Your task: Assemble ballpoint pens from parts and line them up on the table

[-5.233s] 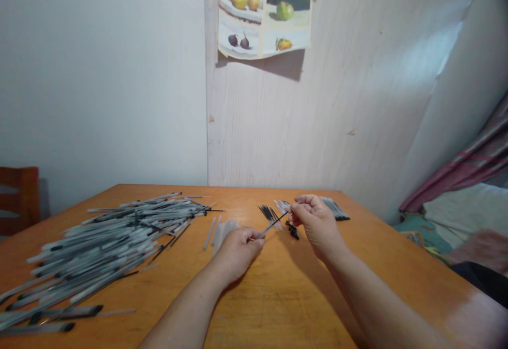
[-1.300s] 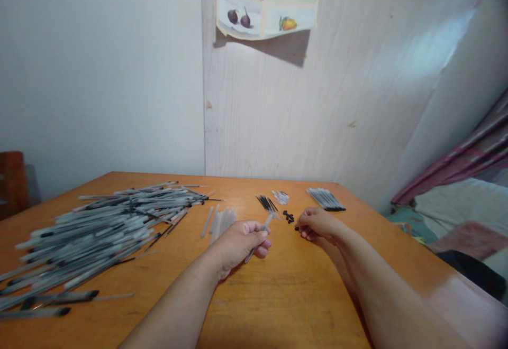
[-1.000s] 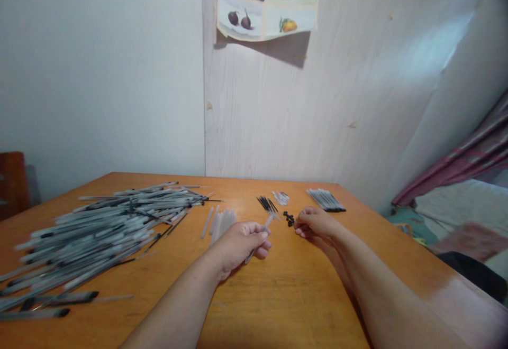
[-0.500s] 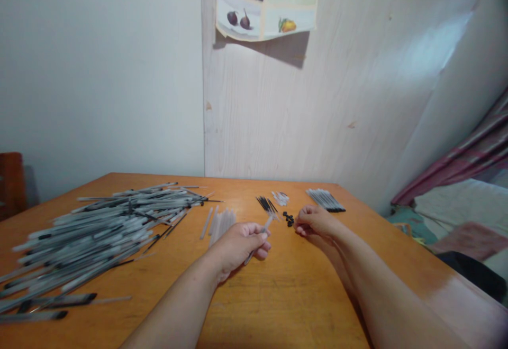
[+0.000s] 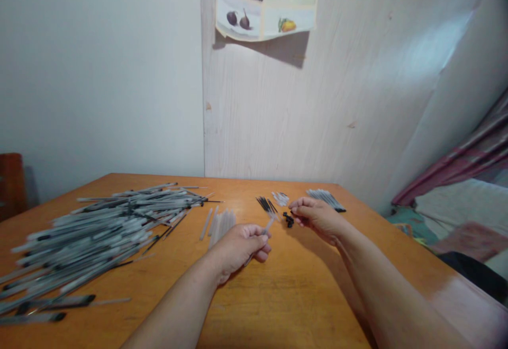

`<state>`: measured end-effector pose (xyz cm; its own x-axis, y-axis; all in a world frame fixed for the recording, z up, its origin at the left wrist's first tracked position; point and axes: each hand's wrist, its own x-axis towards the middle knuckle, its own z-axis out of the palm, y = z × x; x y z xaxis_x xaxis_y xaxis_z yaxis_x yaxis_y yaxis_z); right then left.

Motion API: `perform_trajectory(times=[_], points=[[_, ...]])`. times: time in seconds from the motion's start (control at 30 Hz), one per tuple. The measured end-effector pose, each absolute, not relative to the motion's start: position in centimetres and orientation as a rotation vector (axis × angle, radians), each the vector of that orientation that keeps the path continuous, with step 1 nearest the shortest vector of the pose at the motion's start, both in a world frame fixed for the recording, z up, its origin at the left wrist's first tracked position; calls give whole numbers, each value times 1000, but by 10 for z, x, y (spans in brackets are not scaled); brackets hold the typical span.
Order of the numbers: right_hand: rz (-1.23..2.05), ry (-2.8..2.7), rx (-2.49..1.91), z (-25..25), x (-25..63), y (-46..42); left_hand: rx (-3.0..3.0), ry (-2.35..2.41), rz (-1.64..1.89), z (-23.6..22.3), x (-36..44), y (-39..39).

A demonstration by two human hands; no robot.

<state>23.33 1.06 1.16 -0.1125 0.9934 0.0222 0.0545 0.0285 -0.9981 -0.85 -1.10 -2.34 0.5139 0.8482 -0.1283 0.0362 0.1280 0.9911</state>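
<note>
Tube point(image 5: 269, 226), slim, straight and cloudy-clear, slanting up out of the left grip point(image 5: 245, 244), firmly clamped there over the table point(image 5: 286, 301). Near its upper end, thin black sticks point(image 5: 263, 204) and small black caps point(image 5: 288, 220). Right grip point(image 5: 316, 217) bent close beside those caps; cannot tell whether pinching one. Farther left, bunched pale tubes point(image 5: 223, 224).

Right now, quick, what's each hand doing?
Left hand: closed, holding a thin whitish translucent plastic tube.
Right hand: near small black plastic pieces; whether closed on one, can't tell.
</note>
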Motion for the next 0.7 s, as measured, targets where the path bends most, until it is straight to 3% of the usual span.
perform_trajectory(times=[0.7], points=[[1304,-1523,-1110,23,208,-7,1359,868,691,-24,-7,-13]])
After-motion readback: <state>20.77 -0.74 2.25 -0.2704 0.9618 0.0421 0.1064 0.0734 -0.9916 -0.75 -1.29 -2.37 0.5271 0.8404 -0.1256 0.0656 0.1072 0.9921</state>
